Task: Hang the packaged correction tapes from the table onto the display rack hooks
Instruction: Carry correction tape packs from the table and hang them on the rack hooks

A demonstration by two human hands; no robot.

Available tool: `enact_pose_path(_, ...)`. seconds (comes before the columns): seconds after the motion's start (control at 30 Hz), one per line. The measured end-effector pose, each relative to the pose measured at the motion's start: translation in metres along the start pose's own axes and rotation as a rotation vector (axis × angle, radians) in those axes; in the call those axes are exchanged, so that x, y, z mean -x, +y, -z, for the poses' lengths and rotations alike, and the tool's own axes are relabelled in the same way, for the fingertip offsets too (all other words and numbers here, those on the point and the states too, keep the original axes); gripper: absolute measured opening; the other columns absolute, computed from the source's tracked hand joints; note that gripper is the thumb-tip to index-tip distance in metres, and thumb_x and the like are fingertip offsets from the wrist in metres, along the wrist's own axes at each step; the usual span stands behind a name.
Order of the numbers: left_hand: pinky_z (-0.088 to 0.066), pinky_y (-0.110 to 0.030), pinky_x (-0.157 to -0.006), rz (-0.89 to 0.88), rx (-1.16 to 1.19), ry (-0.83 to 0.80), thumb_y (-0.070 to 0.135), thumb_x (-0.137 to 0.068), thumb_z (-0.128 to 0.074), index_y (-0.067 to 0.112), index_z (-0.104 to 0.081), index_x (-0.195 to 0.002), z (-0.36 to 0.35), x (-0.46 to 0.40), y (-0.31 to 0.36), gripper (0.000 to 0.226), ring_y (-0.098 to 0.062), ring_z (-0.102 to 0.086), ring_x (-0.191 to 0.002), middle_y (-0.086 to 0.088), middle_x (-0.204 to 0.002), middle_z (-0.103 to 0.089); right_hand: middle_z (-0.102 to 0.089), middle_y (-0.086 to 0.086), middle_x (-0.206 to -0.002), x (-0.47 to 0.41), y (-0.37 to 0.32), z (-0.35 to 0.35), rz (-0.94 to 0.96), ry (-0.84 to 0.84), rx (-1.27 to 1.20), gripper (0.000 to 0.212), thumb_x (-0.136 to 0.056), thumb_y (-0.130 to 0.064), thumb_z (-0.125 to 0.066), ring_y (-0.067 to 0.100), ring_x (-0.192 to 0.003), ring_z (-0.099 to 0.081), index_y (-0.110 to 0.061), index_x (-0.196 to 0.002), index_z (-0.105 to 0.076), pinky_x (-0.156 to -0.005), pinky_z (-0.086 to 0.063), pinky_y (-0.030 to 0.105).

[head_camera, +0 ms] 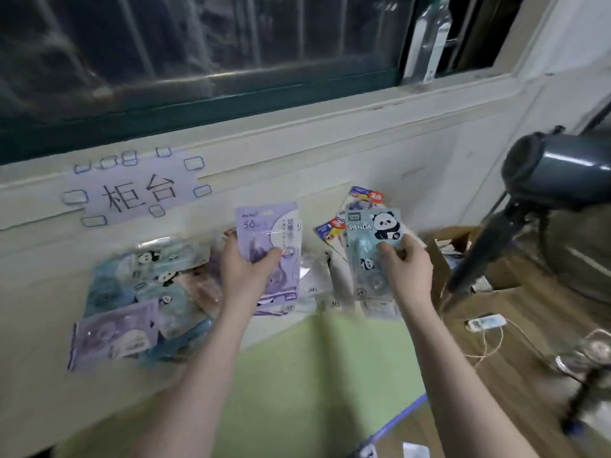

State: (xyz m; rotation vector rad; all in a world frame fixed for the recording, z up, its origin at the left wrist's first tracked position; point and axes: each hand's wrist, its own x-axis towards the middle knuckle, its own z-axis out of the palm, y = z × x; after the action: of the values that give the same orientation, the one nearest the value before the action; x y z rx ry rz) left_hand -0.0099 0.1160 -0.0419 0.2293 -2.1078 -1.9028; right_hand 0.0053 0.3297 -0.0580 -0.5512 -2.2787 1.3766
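Centre frame: left hand point(246, 272) grips a purple correction tape pack point(267, 233), thumb across its front. Right hand point(408, 271) pinches a blue panda pack point(372, 239). More packs point(132, 299) lie on the counter point(39, 342), lower left.

Head-worn camera looks forward and down, close over the table point(39, 292).
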Motion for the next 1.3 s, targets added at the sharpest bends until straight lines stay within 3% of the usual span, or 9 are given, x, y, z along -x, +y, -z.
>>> enact_pose_path(0.1,-0.046,-0.012,-0.062,0.059,-0.015,-0.109,0.006,-0.073,-0.078,0.023,-0.050,-0.078,0.008,0.043,-0.001,0.033,0.005,-0.056,-0.058,0.007,-0.074,-0.056,-0.054,-0.001,-0.065,0.047,0.011,0.031,-0.077,0.077,0.045,0.023,-0.088,-0.020,-0.056,0.027,-0.070,-0.050,-0.001,-0.078,-0.050,-0.064,-0.040,0.036)
enact_pose_path(0.2,-0.038,-0.003,-0.051,0.130,-0.022,-0.236,0.006,-0.077,-0.076,0.018,-0.050,-0.086,0.004,0.075,-0.006,0.030,0.004,-0.054,-0.061,0.005,-0.077,-0.055,-0.053,0.001,-0.065,0.080,0.020,0.068,-0.136,0.175,0.082,0.022,-0.089,-0.019,-0.054,0.027,-0.070,-0.047,-0.003,-0.075,-0.047,-0.061,-0.033,0.035)
enact_pose_path(0.33,-0.044,-0.025,-0.068,0.126,-0.050,-0.439,0.020,-0.066,-0.080,0.025,-0.051,-0.085,-0.025,0.122,-0.002,0.035,-0.018,-0.059,-0.081,0.003,-0.086,-0.062,-0.058,0.006,-0.073,0.122,0.037,0.136,-0.192,0.333,0.116,0.019,-0.090,-0.017,-0.055,0.027,-0.072,-0.049,-0.002,-0.078,-0.052,-0.059,-0.026,0.033)
enact_pose_path(0.47,-0.040,-0.024,-0.066,0.101,-0.061,-0.617,0.008,-0.078,-0.076,0.023,-0.053,-0.089,-0.074,0.179,0.015,0.029,-0.016,-0.058,-0.079,0.011,-0.083,-0.059,-0.054,-0.003,-0.068,0.163,0.059,0.208,-0.256,0.487,0.129,0.024,-0.090,-0.017,-0.057,0.023,-0.072,-0.050,-0.013,-0.070,-0.045,-0.064,-0.036,0.034)
enact_pose_path(0.57,-0.038,-0.026,-0.074,0.079,-0.063,-0.777,0.011,-0.078,-0.077,0.016,-0.052,-0.091,-0.122,0.236,0.030,0.028,-0.021,-0.057,-0.085,0.006,-0.085,-0.059,-0.046,-0.009,-0.062,0.199,0.078,0.274,-0.293,0.635,0.124,0.034,-0.089,-0.013,-0.057,0.010,-0.059,-0.042,-0.020,-0.063,-0.037,-0.055,-0.030,0.026)
enact_pose_path(0.73,-0.048,-0.033,-0.081,0.028,0.007,-1.063,0.012,-0.078,-0.078,0.016,-0.055,-0.093,-0.210,0.374,0.059,0.029,-0.019,-0.062,-0.087,0.001,-0.094,-0.064,-0.053,0.001,-0.068,0.278,0.123,0.411,-0.396,0.889,0.146,0.019,-0.090,-0.018,-0.055,0.024,-0.069,-0.045,-0.003,-0.080,-0.051,-0.062,-0.034,0.030)
enact_pose_path(0.93,-0.047,-0.030,-0.079,-0.009,0.087,-1.358,0.005,-0.078,-0.077,0.014,-0.054,-0.097,-0.293,0.594,0.089,0.031,-0.017,-0.062,-0.084,0.000,-0.095,-0.065,-0.048,-0.007,-0.064,0.400,0.182,0.589,-0.478,1.199,0.203,0.023,-0.090,-0.017,-0.055,0.023,-0.071,-0.043,-0.017,-0.070,-0.044,-0.062,-0.029,0.033)
enact_pose_path(1.07,-0.049,-0.037,-0.086,-0.056,0.053,-1.455,0.012,-0.076,-0.080,0.015,-0.058,-0.094,-0.335,0.717,0.103,0.029,-0.024,-0.063,-0.091,-0.005,-0.099,-0.067,-0.056,-0.008,-0.075,0.472,0.212,0.687,-0.514,1.305,0.235,0.007,-0.091,-0.015,-0.056,0.022,-0.078,-0.052,-0.015,-0.083,-0.056,-0.063,-0.030,0.028)
enact_pose_path(1.3,-0.047,-0.036,-0.082,-0.143,-0.023,-1.560,0.021,-0.078,-0.079,0.016,-0.057,-0.096,-0.403,0.846,0.118,0.029,-0.024,-0.061,-0.091,0.002,-0.091,-0.063,-0.062,-0.006,-0.090,0.522,0.260,0.800,-0.565,1.421,0.207,0.005,-0.091,-0.016,-0.056,0.018,-0.084,-0.054,-0.018,-0.093,-0.060,-0.067,-0.034,0.025)
